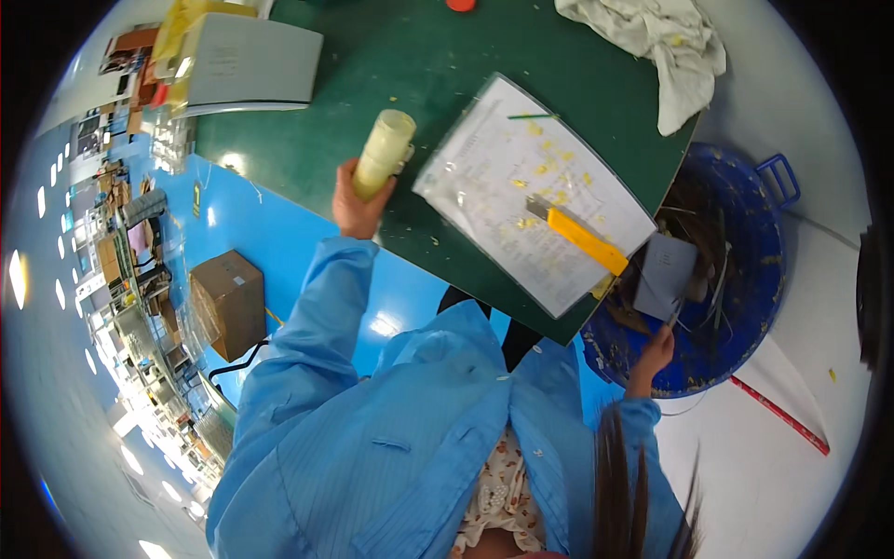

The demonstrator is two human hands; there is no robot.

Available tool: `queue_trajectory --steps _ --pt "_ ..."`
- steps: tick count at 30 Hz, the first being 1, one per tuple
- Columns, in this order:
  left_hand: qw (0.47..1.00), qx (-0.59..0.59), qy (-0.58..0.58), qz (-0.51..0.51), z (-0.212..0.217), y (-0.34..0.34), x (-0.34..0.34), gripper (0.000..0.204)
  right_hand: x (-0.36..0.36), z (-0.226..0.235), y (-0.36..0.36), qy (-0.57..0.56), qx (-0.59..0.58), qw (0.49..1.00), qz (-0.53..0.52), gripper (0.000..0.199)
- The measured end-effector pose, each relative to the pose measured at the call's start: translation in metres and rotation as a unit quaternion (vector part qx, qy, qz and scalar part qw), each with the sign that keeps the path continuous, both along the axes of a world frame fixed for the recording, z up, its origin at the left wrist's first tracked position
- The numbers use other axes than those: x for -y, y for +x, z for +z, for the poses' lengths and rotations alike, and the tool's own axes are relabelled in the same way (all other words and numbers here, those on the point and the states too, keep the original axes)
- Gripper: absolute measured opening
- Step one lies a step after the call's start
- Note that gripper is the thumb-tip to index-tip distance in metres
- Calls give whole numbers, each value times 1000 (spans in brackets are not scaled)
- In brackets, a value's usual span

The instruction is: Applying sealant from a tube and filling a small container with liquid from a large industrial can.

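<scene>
My left hand (pixel 358 207) is closed around a pale yellow, translucent cylindrical container (pixel 385 152), tilted above the near left edge of the green table. My right hand (pixel 653 359) reaches over the near rim of a blue tub (pixel 768 279), its fingers pinched on a small thin thing I cannot make out. Just beyond those fingertips is a grey rectangular piece (pixel 665 274); whether the hand touches it is unclear. Between my hands, a yellow utility knife (pixel 587 240) with its blade out lies on printed sheets (pixel 494 168) scattered with yellow scraps.
The green table (pixel 400 56) also holds a grey box (pixel 253 63) at far left, a crumpled white cloth (pixel 684 65) at far right and a red cap (pixel 460 5). A thin green stick (pixel 531 116) lies on the sheets. A cardboard box (pixel 228 303) stands on the blue floor.
</scene>
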State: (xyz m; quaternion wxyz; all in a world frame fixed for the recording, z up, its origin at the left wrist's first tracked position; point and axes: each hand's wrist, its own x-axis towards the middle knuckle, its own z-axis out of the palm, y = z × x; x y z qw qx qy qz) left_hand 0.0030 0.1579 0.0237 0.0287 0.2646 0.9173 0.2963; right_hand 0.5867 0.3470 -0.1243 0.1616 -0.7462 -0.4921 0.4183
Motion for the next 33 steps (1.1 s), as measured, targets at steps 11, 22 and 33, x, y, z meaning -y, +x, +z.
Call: queue_trajectory --steps 11,22,33 --pt "984 48 62 -159 89 25 6 57 -14 267 -211 221 -292 856 364 27" --pt "936 188 85 -284 147 25 10 51 -61 389 -275 256 -226 764 548 27" --pt "947 160 19 -278 147 29 16 50 -32 351 -278 -66 -432 862 258 24"
